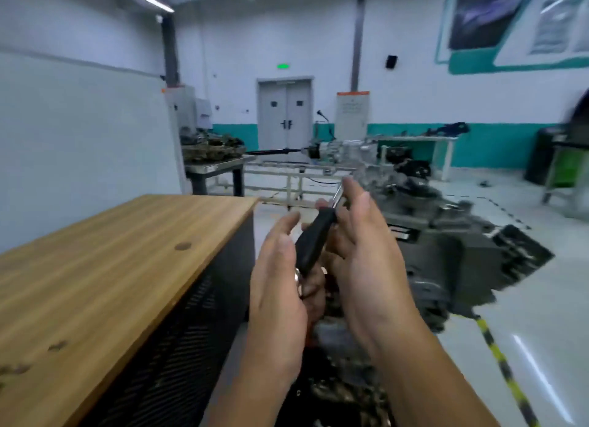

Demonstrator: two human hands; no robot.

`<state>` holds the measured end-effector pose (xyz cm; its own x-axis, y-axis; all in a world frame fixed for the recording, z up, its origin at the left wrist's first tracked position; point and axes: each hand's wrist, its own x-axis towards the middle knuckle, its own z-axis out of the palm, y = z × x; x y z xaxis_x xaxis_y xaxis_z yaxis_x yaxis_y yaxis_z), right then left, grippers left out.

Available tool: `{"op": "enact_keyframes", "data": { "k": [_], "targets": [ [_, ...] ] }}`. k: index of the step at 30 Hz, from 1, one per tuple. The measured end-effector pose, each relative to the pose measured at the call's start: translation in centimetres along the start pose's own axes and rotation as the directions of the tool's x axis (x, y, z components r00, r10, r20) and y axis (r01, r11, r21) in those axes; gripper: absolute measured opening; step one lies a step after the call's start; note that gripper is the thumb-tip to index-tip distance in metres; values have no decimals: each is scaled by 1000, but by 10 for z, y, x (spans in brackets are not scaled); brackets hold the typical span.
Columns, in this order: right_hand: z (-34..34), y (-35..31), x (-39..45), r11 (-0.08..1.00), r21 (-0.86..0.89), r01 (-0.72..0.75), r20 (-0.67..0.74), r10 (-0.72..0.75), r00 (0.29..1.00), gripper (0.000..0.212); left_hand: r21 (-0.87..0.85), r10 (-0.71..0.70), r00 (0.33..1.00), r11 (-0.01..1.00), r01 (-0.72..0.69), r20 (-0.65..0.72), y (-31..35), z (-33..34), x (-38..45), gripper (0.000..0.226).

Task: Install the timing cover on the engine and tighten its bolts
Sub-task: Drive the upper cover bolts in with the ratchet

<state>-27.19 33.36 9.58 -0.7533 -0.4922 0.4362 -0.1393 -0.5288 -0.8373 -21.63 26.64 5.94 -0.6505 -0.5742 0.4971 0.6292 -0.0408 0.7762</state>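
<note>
Both hands raised mid-air beside the wooden worktop (127, 251). Left hand (280, 283) and right hand (366, 251) cradle a black-handled tool (315, 242), fingers loosely curled around it. Engine (446, 251) blurred, right; cover not discernible. Advice: firm up grip before reaching the bolts.

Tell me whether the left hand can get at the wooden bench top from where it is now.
Probably yes. The left hand hangs just right of the wooden bench top, with nothing between them, though its fingers lie against the black-handled tool, which it would have to let go of first.
</note>
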Motion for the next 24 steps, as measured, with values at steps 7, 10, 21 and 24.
{"op": "enact_keyframes", "data": {
  "k": [7, 10, 21, 24],
  "targets": [
    [-117, -44, 3, 983, -178, -53, -194, 18, 981, 34, 158, 71, 980, 982, -101, 185, -49, 125, -6, 39],
    [-144, -40, -16, 955, -286, -73, -130, 37, 991, 56, 46, -21, 993, 999, 16, 115, -63, 150, 3, 30],
    [-192, -33, -35, 553, -833, 27, -133, -247, 960, 53, 313, -235, 879, 944, 105, 414, -71, 118, 37, 47],
    [-187, -35, -32, 507, -860, 54, -81, -241, 967, 54, 342, -283, 901, 925, 166, 329, -71, 118, 53, 38]
  ]
}}
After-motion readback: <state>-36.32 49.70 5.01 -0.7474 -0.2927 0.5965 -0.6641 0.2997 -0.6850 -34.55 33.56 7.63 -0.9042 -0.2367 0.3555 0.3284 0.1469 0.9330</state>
